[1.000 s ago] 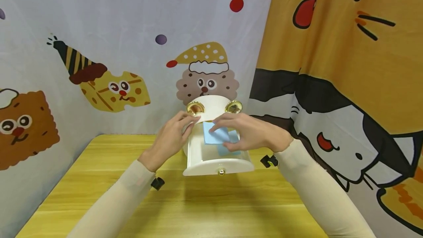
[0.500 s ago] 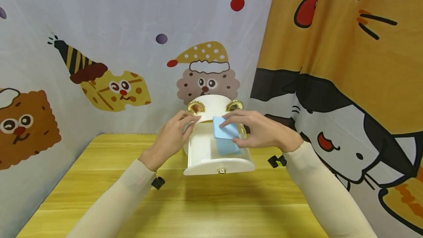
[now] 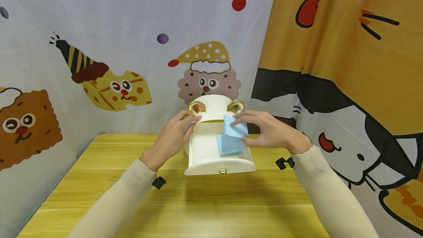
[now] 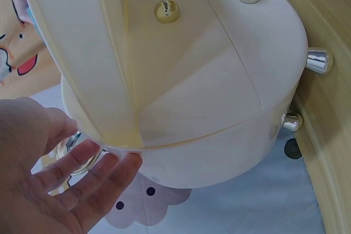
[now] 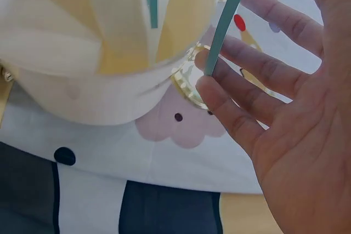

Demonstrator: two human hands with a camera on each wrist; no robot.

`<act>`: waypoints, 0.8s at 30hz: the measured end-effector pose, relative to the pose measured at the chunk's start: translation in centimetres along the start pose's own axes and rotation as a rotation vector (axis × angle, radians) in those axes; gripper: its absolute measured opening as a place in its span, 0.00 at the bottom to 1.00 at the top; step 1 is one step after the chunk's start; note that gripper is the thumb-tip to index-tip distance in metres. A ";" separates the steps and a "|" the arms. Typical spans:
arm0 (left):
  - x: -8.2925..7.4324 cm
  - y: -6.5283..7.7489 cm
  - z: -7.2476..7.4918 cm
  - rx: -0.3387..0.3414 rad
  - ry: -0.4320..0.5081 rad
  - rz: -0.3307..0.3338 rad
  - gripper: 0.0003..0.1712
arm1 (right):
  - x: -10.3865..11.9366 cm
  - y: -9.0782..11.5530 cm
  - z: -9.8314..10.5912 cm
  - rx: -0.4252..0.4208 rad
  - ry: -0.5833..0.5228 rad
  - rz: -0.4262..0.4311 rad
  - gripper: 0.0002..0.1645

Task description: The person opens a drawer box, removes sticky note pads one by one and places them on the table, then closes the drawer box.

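A small white cabinet [image 3: 214,107] with gold fittings stands on the table, its top drawer [image 3: 203,150] pulled out. My right hand [image 3: 271,131] pinches a light blue square pad [image 3: 235,126] above the drawer's right side. In the right wrist view the pad [image 5: 227,23] is seen edge-on, thin and flat, at the fingertips. A second blue square [image 3: 230,145] lies in the drawer, partly covered by the held one. My left hand [image 3: 172,137] rests on the cabinet's left side by the drawer. In the left wrist view its fairly straight fingers [image 4: 118,173] touch the rim.
The wooden table [image 3: 132,201] extends around the cabinet. Two round gold fittings [image 3: 197,107] sit at the cabinet's upper corners, and a gold knob [image 3: 223,172] on the drawer front. A printed cloth [image 3: 132,28] hangs close behind, an orange one [image 3: 347,54] on the right.
My right hand has moved to the right with the held blue pad, showing more of the blue square in the drawer. The left hand has stayed in place.
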State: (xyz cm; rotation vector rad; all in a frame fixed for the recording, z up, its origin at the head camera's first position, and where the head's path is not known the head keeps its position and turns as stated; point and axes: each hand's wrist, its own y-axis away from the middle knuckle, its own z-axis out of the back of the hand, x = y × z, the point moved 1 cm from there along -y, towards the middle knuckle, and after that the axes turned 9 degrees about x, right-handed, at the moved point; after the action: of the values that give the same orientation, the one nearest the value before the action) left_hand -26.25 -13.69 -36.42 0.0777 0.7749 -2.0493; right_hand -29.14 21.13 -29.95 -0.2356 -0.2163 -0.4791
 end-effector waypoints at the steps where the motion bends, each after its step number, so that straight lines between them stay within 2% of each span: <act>1: 0.0 0.0 0.0 0.001 0.002 0.001 0.18 | -0.1 0.2 -0.1 -0.003 -0.002 -0.007 0.29; 10: 0.0 0.1 0.1 0.014 0.005 0.020 0.19 | -1.3 1.5 -0.6 -0.026 -0.008 -0.050 0.32; 24: 0.1 0.0 -0.1 -0.001 -0.007 0.002 0.20 | -3.6 3.3 -1.1 -0.086 0.015 -0.122 0.34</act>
State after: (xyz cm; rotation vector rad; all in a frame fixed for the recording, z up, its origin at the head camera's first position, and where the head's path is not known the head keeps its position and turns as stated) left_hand -26.32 -13.72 -36.57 0.0711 0.7715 -2.0458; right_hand -30.49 25.23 -32.45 -0.3043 -0.1959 -0.6113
